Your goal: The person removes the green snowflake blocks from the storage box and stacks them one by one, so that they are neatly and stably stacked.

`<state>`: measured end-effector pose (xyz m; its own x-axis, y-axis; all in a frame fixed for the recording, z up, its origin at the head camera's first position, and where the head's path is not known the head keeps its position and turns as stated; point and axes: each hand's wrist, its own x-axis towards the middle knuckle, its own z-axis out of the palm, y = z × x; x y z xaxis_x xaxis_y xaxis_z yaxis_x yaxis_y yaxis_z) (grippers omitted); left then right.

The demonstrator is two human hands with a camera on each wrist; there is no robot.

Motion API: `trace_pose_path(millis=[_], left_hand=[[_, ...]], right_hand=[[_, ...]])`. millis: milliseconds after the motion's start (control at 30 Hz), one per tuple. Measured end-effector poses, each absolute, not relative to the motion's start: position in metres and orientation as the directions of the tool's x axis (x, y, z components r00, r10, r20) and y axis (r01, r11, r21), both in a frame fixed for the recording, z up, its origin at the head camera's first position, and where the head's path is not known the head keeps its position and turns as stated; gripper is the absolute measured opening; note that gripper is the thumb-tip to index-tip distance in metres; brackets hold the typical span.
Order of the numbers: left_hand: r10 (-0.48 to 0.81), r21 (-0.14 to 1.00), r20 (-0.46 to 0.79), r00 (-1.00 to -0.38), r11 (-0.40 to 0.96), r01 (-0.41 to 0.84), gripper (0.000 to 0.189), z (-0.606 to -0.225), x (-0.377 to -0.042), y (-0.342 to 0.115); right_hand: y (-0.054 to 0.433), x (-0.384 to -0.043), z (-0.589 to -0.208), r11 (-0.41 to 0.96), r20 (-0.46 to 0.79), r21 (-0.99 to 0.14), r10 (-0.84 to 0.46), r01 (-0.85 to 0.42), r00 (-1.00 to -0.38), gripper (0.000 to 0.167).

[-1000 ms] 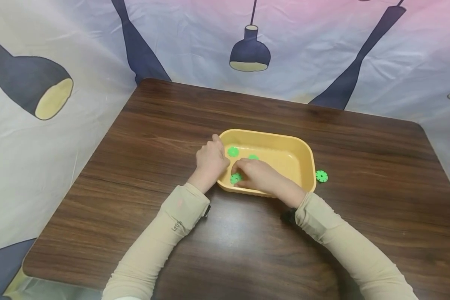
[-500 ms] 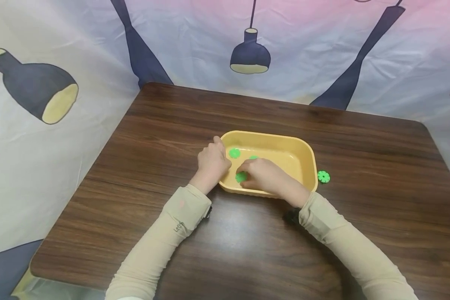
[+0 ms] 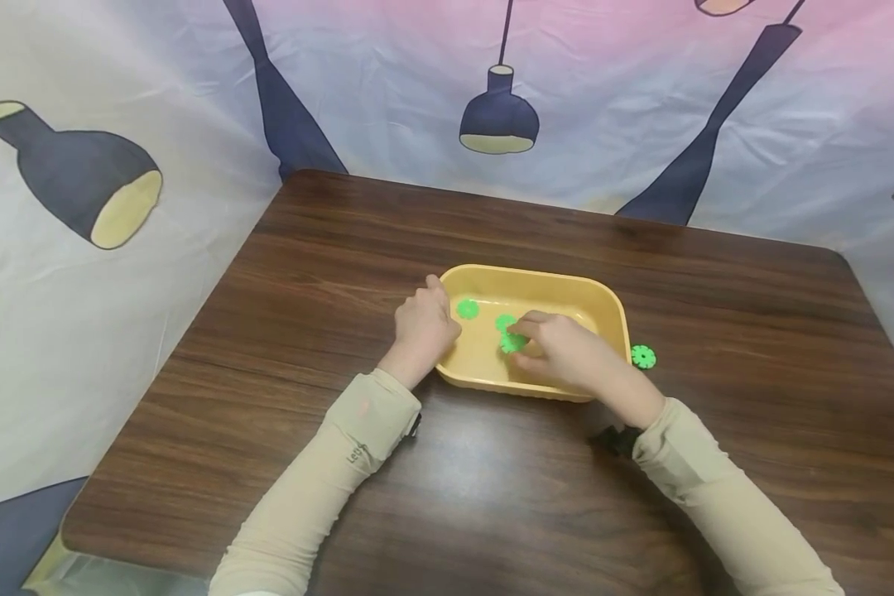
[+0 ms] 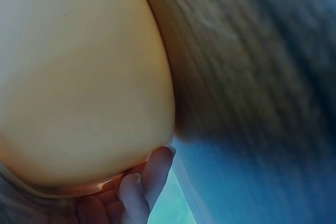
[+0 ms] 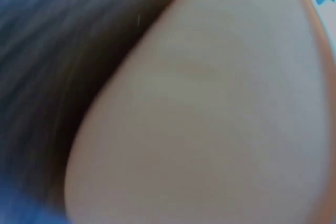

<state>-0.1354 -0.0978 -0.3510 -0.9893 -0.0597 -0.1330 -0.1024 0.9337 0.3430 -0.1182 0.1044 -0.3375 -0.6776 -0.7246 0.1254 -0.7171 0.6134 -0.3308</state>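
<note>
In the head view my left hand (image 3: 425,328) grips the left end of a yellow plastic basin (image 3: 566,285). Its curled fingertips (image 4: 140,192) show under the rounded end of the basin wall (image 4: 89,87) in the left wrist view. My right hand (image 3: 562,348) reaches over the front rim and pinches a green notched disc (image 3: 512,343) between thumb and fingers, inside the basin. Just behind that disc is another green disc (image 3: 504,322), partly overlapped by it. A third green disc (image 3: 468,309) lies at the basin's left back. The right wrist view holds mostly basin wall (image 5: 199,108); no fingers show there.
One more green notched disc (image 3: 644,357) lies on the dark wooden table (image 3: 745,348), close to the basin's right side. Beyond the table's back edge hangs a cloth (image 3: 402,99) printed with lamps, which also runs along the left.
My right hand has moved right across the basin, carrying the pinched disc from the left front toward the middle. The left hand keeps its grip, and the view has shifted slightly.
</note>
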Motion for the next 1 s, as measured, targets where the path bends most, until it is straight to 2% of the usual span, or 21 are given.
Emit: trace_pose_path(millis=[100,400,667,800,1000], left_hand=[[-0.062,0.343,-0.143,-0.988,0.933,-0.108,0.047,-0.351,-0.136,-0.099],[-0.052,0.352,-0.139,-0.989,0.931,-0.099,0.036,-0.352,-0.136,-0.099],[-0.044,0.359,-0.135,-0.99,0.929,-0.09,0.041,-0.351,-0.135,-0.099],[-0.052,0.359,-0.128,-0.99,0.928,-0.095,0.044,-0.351,-0.135,-0.1],[-0.054,0.36,-0.123,-0.991,0.928,-0.096,0.037,-0.352,-0.136,-0.099]], right_hand=[[0.121,-0.118,-0.331,0.632,0.142,-0.333,-0.7,-0.7,-0.699,0.031],[0.172,-0.113,-0.318,0.672,0.241,-0.317,-0.625,-0.669,-0.743,0.031],[0.213,-0.105,-0.308,0.691,0.337,-0.276,-0.582,-0.669,-0.74,0.038],[0.227,-0.104,-0.308,0.748,0.292,-0.275,-0.534,-0.604,-0.793,0.039],[0.241,-0.102,-0.317,0.848,0.122,-0.234,-0.46,-0.476,-0.879,0.04]])
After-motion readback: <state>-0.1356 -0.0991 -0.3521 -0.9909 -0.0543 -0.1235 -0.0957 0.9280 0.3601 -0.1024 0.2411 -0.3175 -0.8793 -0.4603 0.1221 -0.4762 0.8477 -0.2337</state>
